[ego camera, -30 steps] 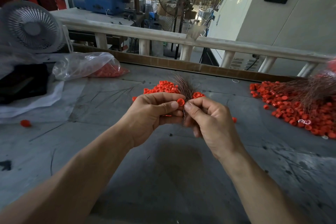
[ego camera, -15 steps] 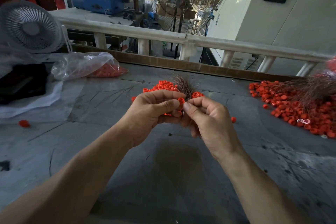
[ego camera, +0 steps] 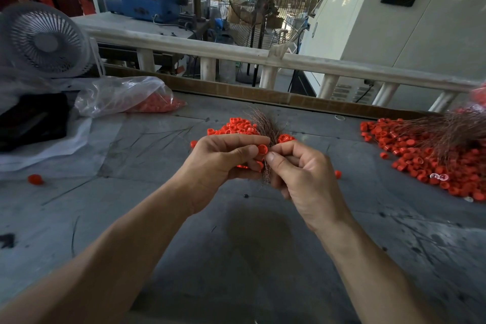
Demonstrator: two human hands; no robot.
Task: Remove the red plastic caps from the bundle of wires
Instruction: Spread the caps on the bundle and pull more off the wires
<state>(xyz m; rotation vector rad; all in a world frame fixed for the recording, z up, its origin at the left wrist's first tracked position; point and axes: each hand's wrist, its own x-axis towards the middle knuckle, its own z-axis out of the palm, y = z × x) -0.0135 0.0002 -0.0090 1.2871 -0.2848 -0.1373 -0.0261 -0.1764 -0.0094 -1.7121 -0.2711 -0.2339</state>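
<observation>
A thin bundle of coppery wires (ego camera: 264,123) stands upright between my two hands above the grey table (ego camera: 257,244). My left hand (ego camera: 223,163) pinches a red plastic cap (ego camera: 262,149) between thumb and forefinger at the bundle's side; more red shows under its curled fingers. My right hand (ego camera: 299,171) grips the wire bundle, its thumb tip touching the cap. Behind the hands lies a small heap of loose red caps (ego camera: 236,126).
A big pile of red caps (ego camera: 431,163) with more wires (ego camera: 452,126) lies at the right. A clear bag of caps (ego camera: 131,97) and a white desk fan (ego camera: 44,39) stand at the back left. One stray cap (ego camera: 35,179) lies at the left. A railing runs behind the table.
Both hands stay together at the bundle; the cap between left thumb and forefinger has barely shifted. Nothing has been let go.
</observation>
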